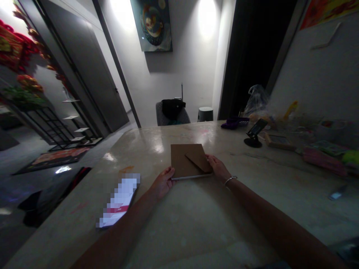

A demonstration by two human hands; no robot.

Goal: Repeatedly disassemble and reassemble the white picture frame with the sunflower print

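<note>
Both my hands are on a brown-covered notebook (pixel 181 161) with pale page edges along its near side, at the middle of the table. My left hand (pixel 163 182) pinches its near left corner, thumb on top. On the right edge, my right hand (pixel 218 166) is closed around the side, with a bracelet at that wrist. A slim, dark brown strip (pixel 195 162) lies slantwise across the cover; I cannot tell whether it is a pen or part of the cover. Left of my left forearm, a phone (pixel 120 201) with a lit, blurred-out screen lies on the table.
The pale stone table (pixel 179 231) spans the foreground. At its right stand a black phone stand (pixel 254 134), a small wooden frame (pixel 279 142), a purple item (pixel 234 122), a plastic bag (pixel 256 101) and a pink pouch (pixel 322 160). A grey chair (pixel 159 114) is at the far edge.
</note>
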